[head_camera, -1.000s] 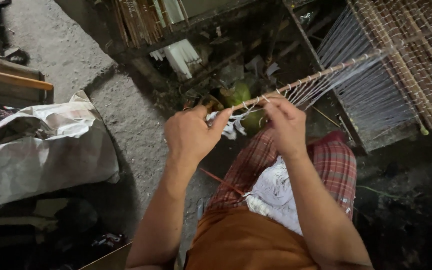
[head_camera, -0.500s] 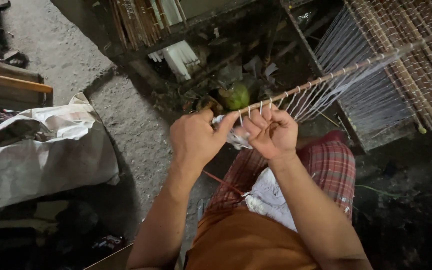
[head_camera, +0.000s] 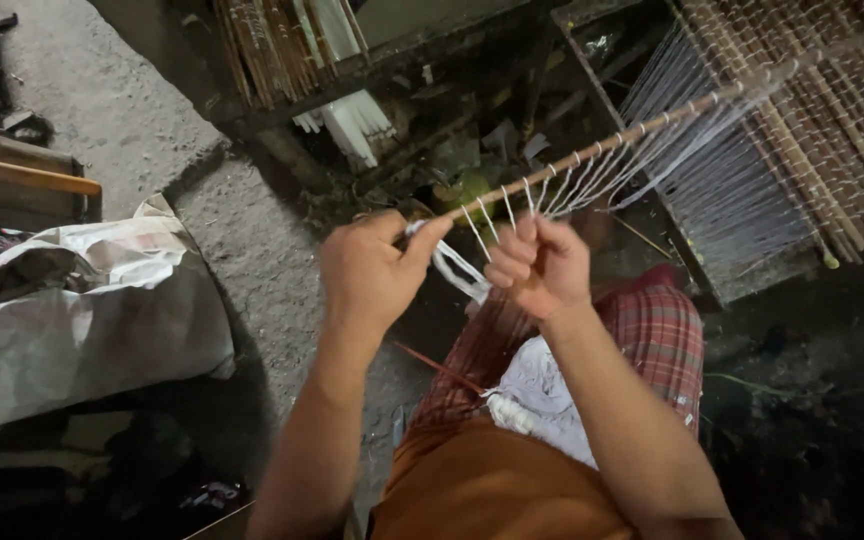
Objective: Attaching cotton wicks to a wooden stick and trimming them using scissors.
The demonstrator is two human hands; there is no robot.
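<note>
A thin wooden stick (head_camera: 642, 128) runs from my hands up to the right, with several white threads (head_camera: 592, 180) looped over it. My left hand (head_camera: 372, 270) pinches a white strand (head_camera: 457, 270) at the stick's near end. My right hand (head_camera: 542, 265) is curled around threads just below the stick, fingers closed on them. The threads fan out toward a loom of bamboo slats (head_camera: 822, 130) at the upper right. A bundle of white thread (head_camera: 542, 395) lies in my lap on a red checked cloth (head_camera: 662, 335).
A large white sack (head_camera: 82, 310) lies on the concrete floor at the left. Wooden planks (head_camera: 12, 180) sit at the far left. A stack of sticks and white strips (head_camera: 292, 50) leans at the top. Green round objects (head_camera: 467, 190) lie beyond my hands.
Both hands have risen slightly and drawn closer together along the stick. The right hand has turned and closed on the threads; the left now pinches a white strand.
</note>
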